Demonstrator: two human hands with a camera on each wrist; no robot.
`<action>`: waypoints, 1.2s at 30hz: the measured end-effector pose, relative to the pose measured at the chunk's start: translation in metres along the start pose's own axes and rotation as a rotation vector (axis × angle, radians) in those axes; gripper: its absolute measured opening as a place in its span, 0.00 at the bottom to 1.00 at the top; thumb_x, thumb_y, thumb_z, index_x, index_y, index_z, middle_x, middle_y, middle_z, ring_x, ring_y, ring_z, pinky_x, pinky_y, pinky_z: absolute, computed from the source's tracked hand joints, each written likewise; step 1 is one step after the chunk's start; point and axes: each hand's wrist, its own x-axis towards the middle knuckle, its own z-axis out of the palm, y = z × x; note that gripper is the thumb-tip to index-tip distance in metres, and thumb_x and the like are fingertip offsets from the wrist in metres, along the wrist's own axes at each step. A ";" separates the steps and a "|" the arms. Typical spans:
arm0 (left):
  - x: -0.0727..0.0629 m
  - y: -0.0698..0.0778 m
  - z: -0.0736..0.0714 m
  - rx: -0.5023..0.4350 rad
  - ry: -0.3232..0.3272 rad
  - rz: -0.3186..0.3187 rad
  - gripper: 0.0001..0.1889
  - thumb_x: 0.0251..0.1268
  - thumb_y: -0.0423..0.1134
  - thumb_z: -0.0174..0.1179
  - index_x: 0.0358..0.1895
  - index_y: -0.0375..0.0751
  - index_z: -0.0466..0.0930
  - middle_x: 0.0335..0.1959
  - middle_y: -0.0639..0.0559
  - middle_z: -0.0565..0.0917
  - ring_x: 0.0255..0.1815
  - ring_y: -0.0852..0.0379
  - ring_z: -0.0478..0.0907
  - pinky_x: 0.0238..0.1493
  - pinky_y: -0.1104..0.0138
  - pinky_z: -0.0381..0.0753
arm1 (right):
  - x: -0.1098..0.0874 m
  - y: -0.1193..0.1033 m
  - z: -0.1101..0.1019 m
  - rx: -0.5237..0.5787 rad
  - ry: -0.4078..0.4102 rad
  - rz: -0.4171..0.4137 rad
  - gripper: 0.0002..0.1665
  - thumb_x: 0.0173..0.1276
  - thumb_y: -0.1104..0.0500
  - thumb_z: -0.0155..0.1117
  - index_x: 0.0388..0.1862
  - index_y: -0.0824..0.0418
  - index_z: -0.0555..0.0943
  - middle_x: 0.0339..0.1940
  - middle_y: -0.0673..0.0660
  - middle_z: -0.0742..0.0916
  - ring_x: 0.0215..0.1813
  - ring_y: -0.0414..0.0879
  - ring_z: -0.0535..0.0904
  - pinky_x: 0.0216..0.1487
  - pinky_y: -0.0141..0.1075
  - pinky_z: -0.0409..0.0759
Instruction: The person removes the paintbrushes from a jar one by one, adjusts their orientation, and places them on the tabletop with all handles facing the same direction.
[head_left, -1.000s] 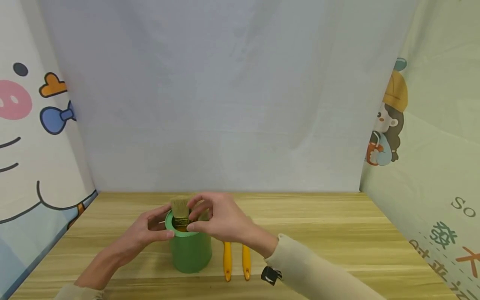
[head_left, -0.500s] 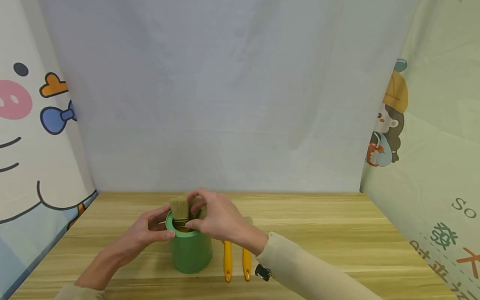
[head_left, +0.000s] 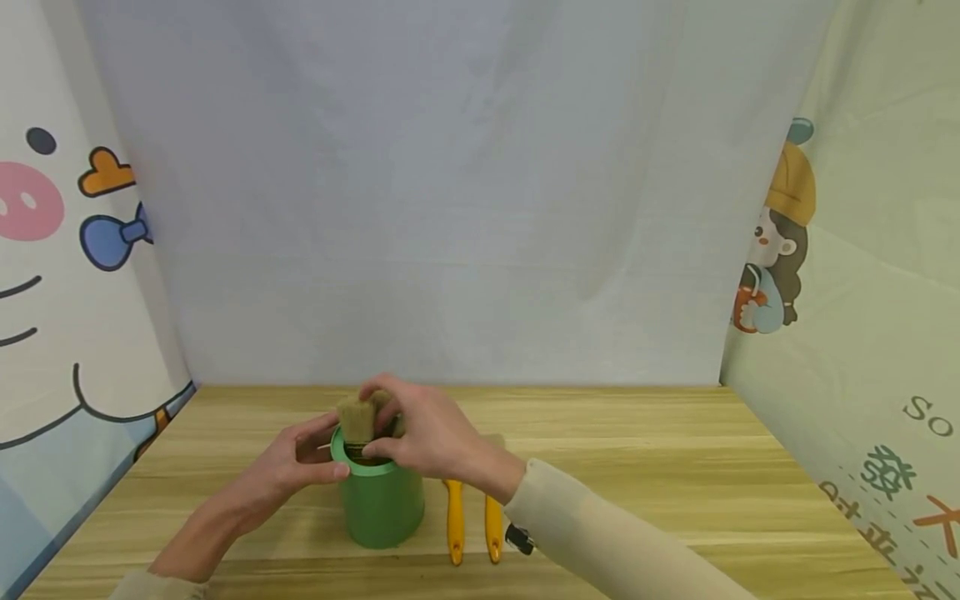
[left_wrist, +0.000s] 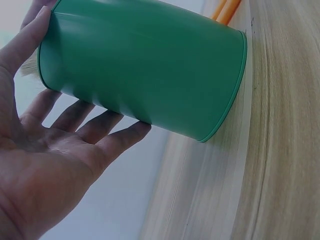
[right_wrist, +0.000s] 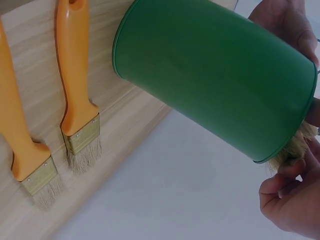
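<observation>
A green cylindrical container (head_left: pixel 382 504) stands upright on the table, left of the middle. My left hand (head_left: pixel 295 460) holds it near the top, thumb at the rim and fingers against its side, as the left wrist view shows. At the mouth of the container, my right hand (head_left: pixel 431 432) pinches a paintbrush that points bristles up; which of the bristle heads it belongs to is partly hidden by the fingers. The front paintbrush (head_left: pixel 356 421) shows pale bristles above the rim. More bristles (right_wrist: pixel 295 150) stick out beside the fingertips in the right wrist view. The handles inside are hidden.
Two paintbrushes with orange handles, a left one (head_left: pixel 455 525) and a right one (head_left: pixel 492 529), lie side by side on the wooden table (head_left: pixel 637 467), right of the container. A pale cloth (head_left: pixel 450 208) hangs behind; printed cloths hang at both sides.
My right hand has shifted slightly left over the container's mouth. The front bristle head has sunk and moved a little left. My left hand and the container have stayed in place.
</observation>
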 end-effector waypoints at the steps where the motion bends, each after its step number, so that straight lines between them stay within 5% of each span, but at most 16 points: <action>1: 0.000 0.000 0.000 -0.001 -0.001 0.000 0.39 0.78 0.35 0.59 0.84 0.31 0.50 0.77 0.31 0.66 0.68 0.40 0.77 0.60 0.54 0.81 | 0.001 0.000 0.000 -0.018 0.000 -0.007 0.32 0.68 0.57 0.80 0.67 0.52 0.76 0.41 0.46 0.90 0.40 0.32 0.83 0.43 0.28 0.80; 6: 0.000 -0.002 -0.001 0.000 -0.006 0.000 0.39 0.78 0.34 0.58 0.85 0.30 0.49 0.77 0.31 0.66 0.68 0.43 0.77 0.60 0.55 0.81 | 0.004 0.000 0.002 -0.083 0.004 -0.038 0.33 0.67 0.55 0.80 0.68 0.52 0.76 0.37 0.44 0.89 0.38 0.31 0.82 0.43 0.27 0.79; 14: -0.001 -0.001 0.000 0.007 0.001 -0.019 0.39 0.79 0.35 0.59 0.85 0.32 0.50 0.77 0.30 0.65 0.71 0.37 0.73 0.61 0.54 0.80 | 0.002 0.009 -0.003 0.013 -0.018 -0.065 0.31 0.71 0.62 0.75 0.70 0.51 0.75 0.44 0.49 0.90 0.46 0.34 0.84 0.48 0.28 0.80; 24: -0.001 -0.002 -0.001 0.009 0.020 0.002 0.37 0.77 0.33 0.60 0.84 0.33 0.55 0.72 0.35 0.72 0.67 0.46 0.78 0.60 0.54 0.81 | 0.003 0.010 -0.003 -0.198 -0.033 -0.156 0.34 0.71 0.55 0.77 0.73 0.49 0.75 0.41 0.44 0.90 0.50 0.37 0.83 0.66 0.42 0.73; 36: -0.002 -0.001 0.000 0.011 0.010 0.000 0.39 0.78 0.34 0.59 0.85 0.32 0.50 0.73 0.33 0.72 0.68 0.43 0.78 0.60 0.55 0.81 | 0.006 0.009 -0.003 -0.209 -0.041 -0.188 0.33 0.71 0.55 0.77 0.72 0.47 0.76 0.42 0.44 0.90 0.48 0.37 0.81 0.57 0.37 0.73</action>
